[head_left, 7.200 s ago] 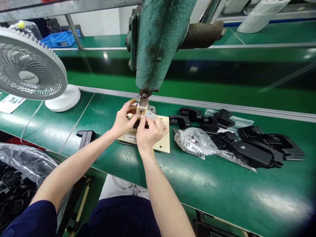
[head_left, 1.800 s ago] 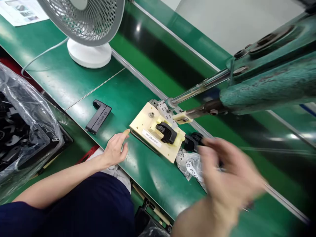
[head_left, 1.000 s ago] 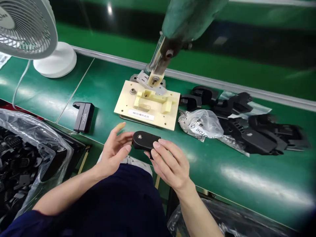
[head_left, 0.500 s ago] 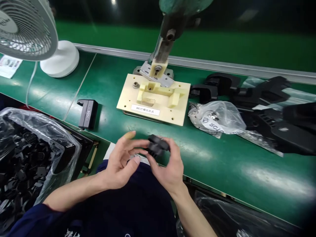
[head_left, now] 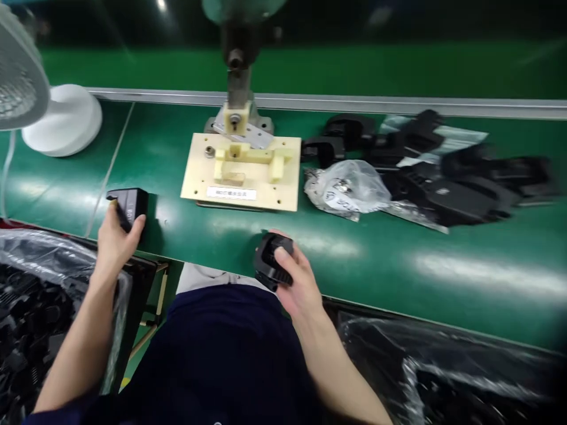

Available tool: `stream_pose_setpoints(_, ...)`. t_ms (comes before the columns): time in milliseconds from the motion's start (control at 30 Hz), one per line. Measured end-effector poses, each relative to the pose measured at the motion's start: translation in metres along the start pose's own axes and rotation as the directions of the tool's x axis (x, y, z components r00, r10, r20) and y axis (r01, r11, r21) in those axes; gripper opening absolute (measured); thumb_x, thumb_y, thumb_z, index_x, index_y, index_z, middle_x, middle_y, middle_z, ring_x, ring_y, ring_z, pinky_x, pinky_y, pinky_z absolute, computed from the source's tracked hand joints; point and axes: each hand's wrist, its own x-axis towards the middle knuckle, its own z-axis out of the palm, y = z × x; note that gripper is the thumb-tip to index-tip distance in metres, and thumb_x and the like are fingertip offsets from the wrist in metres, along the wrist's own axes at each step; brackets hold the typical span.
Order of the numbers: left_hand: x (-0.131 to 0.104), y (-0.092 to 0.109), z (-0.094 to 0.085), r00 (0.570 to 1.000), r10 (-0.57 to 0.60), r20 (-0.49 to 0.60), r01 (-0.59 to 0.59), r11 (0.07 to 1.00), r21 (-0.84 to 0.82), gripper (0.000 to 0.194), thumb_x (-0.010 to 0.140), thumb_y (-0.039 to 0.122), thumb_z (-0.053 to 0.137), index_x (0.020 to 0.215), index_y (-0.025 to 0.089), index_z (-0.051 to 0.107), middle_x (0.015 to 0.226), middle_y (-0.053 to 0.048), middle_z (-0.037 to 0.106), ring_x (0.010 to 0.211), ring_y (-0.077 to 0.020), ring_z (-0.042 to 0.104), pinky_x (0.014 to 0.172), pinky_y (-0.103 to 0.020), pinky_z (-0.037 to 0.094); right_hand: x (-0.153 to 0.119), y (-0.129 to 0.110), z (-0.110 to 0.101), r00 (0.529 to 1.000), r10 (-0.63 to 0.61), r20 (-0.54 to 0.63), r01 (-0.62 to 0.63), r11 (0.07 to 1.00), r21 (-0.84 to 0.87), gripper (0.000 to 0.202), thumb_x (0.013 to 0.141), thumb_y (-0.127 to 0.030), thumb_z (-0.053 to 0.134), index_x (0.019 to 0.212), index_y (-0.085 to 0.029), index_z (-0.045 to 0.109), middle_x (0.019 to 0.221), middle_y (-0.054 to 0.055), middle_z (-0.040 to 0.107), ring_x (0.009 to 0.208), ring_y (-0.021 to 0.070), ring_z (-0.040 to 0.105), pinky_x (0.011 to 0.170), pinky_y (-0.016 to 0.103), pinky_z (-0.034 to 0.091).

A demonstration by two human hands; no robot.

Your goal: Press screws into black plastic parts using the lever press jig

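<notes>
My left hand (head_left: 116,239) is at the near left of the bench, thumb on one side and fingers on the other of a black plastic housing (head_left: 131,203) with partly blurred white lettering. The housing still rests on the green top. In front of my body, my right hand (head_left: 300,277) grips a black plastic part (head_left: 271,260) with a hollow in its upper face. My right thumb presses on that face, and the other fingers are partly hidden behind the part.
A cream fixture plate (head_left: 199,177) sits under a press head (head_left: 237,88) at the bench's middle. To its right lie a clear bag of small metal parts (head_left: 348,189) and several black housings (head_left: 456,192). A white fan base (head_left: 66,121) stands left. Plastic-lined bins (head_left: 35,251) flank my body.
My left hand has left the part near my right hand and moved left onto the black housing. The part in my right hand has turned, and the camera view has shifted right.
</notes>
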Motion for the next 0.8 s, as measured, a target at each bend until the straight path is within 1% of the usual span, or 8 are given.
stream_pose_setpoints(100, 0.004, 0.004, -0.002, 0.997, -0.055, 0.057, 0.054, 0.998, 0.017, 0.064, 0.075, 0.045, 0.067, 0.131, 0.023, 0.047, 0.113, -0.009, 0.067, 0.106, -0.0373, 0.063, 0.091, -0.060, 0.052, 0.003, -0.013, 0.002, 0.978, -0.175, -0.118, 0.151, 0.971, -0.186, 0.050, 0.069, -0.047, 0.076, 0.110, -0.022, 0.061, 0.098, 0.005, 0.068, 0.085, 0.0200, 0.065, 0.077, 0.035, 0.057)
stream_pose_setpoints(200, 0.004, 0.010, -0.008, 0.986, -0.124, 0.107, 0.132, 0.989, -0.067, 0.056, 0.069, 0.041, 0.070, 0.122, 0.026, 0.056, 0.111, -0.003, 0.068, 0.108, -0.0345, 0.062, 0.099, -0.058, 0.048, 0.005, -0.029, -0.008, 0.902, -0.416, -0.115, 0.302, 0.799, -0.520, 0.039, 0.071, -0.043, 0.075, 0.100, -0.020, 0.063, 0.092, 0.005, 0.067, 0.081, 0.0185, 0.062, 0.074, 0.033, 0.053)
stream_pose_setpoints(267, 0.001, 0.014, -0.013, 0.971, -0.207, 0.123, 0.233, 0.935, -0.267, 0.054, 0.061, 0.036, 0.076, 0.113, 0.026, 0.063, 0.105, 0.000, 0.070, 0.105, -0.0317, 0.063, 0.101, -0.054, 0.046, 0.005, -0.038, -0.018, 0.850, -0.520, -0.082, 0.330, 0.647, -0.687, 0.033, 0.071, -0.041, 0.074, 0.093, -0.019, 0.063, 0.090, 0.005, 0.064, 0.078, 0.0177, 0.058, 0.068, 0.031, 0.051)
stream_pose_setpoints(333, -0.007, 0.016, -0.020, 0.937, -0.265, 0.227, 0.348, 0.755, -0.556, 0.057, 0.054, 0.033, 0.079, 0.109, 0.022, 0.066, 0.102, -0.001, 0.071, 0.099, -0.0307, 0.065, 0.096, -0.051, 0.050, 0.003, -0.044, -0.029, 0.828, -0.551, -0.104, 0.322, 0.619, -0.716, 0.032, 0.070, -0.039, 0.075, 0.091, -0.019, 0.061, 0.087, 0.004, 0.061, 0.073, 0.0159, 0.056, 0.061, 0.029, 0.047)
stream_pose_setpoints(433, -0.021, 0.017, -0.031, 0.880, -0.162, 0.446, 0.472, 0.401, -0.785, 0.067, 0.051, 0.039, 0.081, 0.114, 0.020, 0.067, 0.110, -0.004, 0.071, 0.091, -0.0282, 0.067, 0.075, -0.039, 0.058, -0.004, -0.047, -0.042, 0.900, -0.395, -0.185, 0.286, 0.855, -0.434, 0.039, 0.069, -0.038, 0.073, 0.097, -0.021, 0.052, 0.081, 0.000, 0.056, 0.060, 0.0120, 0.052, 0.049, 0.025, 0.041)
stream_pose_setpoints(500, -0.030, 0.015, -0.033, 0.859, -0.066, 0.507, 0.502, 0.294, -0.813, 0.073, 0.049, 0.049, 0.081, 0.116, 0.021, 0.067, 0.112, -0.005, 0.071, 0.084, -0.0252, 0.066, 0.061, -0.031, 0.058, -0.009, -0.045, -0.047, 0.963, -0.225, -0.149, 0.209, 0.971, -0.120, 0.044, 0.068, -0.038, 0.070, 0.101, -0.024, 0.044, 0.079, -0.003, 0.055, 0.055, 0.0112, 0.053, 0.046, 0.023, 0.040)
stream_pose_setpoints(667, -0.046, 0.016, -0.013, 0.761, 0.107, 0.640, 0.630, 0.110, -0.769, 0.067, 0.057, 0.064, 0.077, 0.108, 0.022, 0.069, 0.097, -0.010, 0.074, 0.063, -0.0191, 0.060, 0.042, -0.027, 0.049, -0.020, -0.031, -0.043, 0.998, -0.051, -0.037, 0.062, 0.919, 0.389, 0.054, 0.056, -0.025, 0.071, 0.097, -0.027, 0.036, 0.096, -0.003, 0.058, 0.069, 0.0092, 0.059, 0.060, 0.022, 0.048)
stream_pose_setpoints(800, -0.068, 0.035, 0.009, 0.631, 0.328, 0.703, 0.759, -0.074, -0.647, 0.070, 0.059, 0.058, 0.081, 0.112, 0.015, 0.066, 0.092, -0.014, 0.070, 0.056, -0.0130, 0.052, 0.042, -0.023, 0.045, -0.021, -0.016, -0.030, 0.991, -0.097, 0.092, 0.048, 0.899, 0.434, 0.049, 0.062, -0.041, 0.074, 0.080, -0.022, 0.033, 0.106, 0.000, 0.054, 0.067, 0.0085, 0.059, 0.061, 0.025, 0.049)
